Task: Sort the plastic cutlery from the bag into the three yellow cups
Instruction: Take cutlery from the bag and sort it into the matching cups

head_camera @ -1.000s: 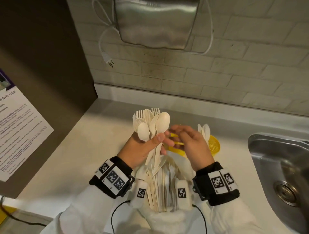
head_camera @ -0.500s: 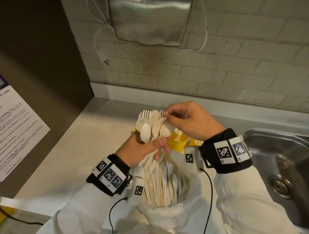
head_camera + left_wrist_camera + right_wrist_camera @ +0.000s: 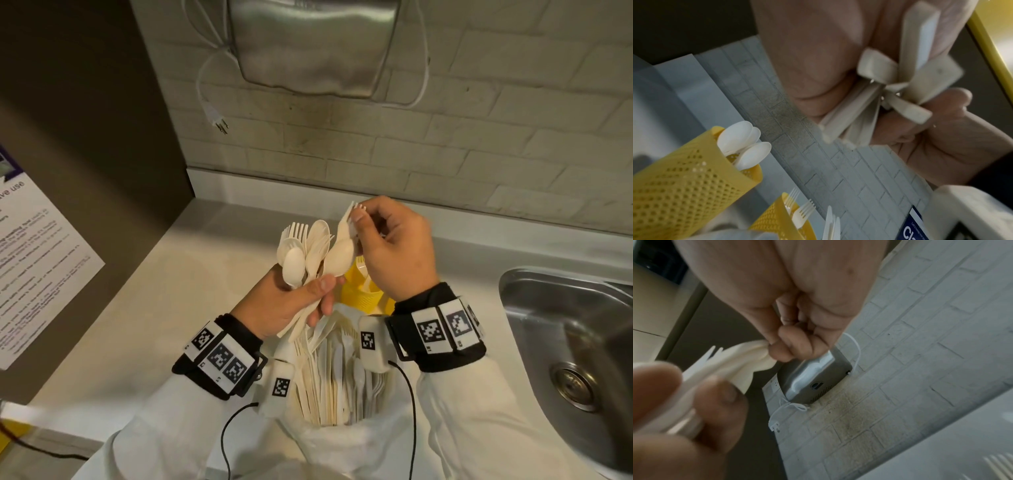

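My left hand (image 3: pixel 318 296) grips a fanned bundle of cream plastic forks and spoons (image 3: pixel 303 251) by the handles, above the open white bag (image 3: pixel 342 442) full of more cutlery. My right hand (image 3: pixel 358 219) pinches the tined head of one fork (image 3: pixel 344 224) at the bundle's right edge, just above a spoon (image 3: pixel 337 258). In the right wrist view the right hand (image 3: pixel 774 348) pinches the pale cutlery. In the left wrist view the left hand (image 3: pixel 892 100) clasps the handle ends. The yellow perforated cups (image 3: pixel 359 296) stand behind my hands; one cup (image 3: pixel 684 186) has spoons, another (image 3: pixel 774 220) forks.
A steel sink (image 3: pixel 565 342) is sunk into the counter (image 3: pixel 171 308) at the right. A metal wall unit (image 3: pixel 315 44) hangs on the brick wall with a loose plug (image 3: pixel 219 123) dangling. A dark panel with a paper notice (image 3: pixel 34 257) bounds the left side.
My right hand came from the cups at the right over to the top of the bundle, pinched a fork's head and drew it up and to the right. The left hand kept its grip.
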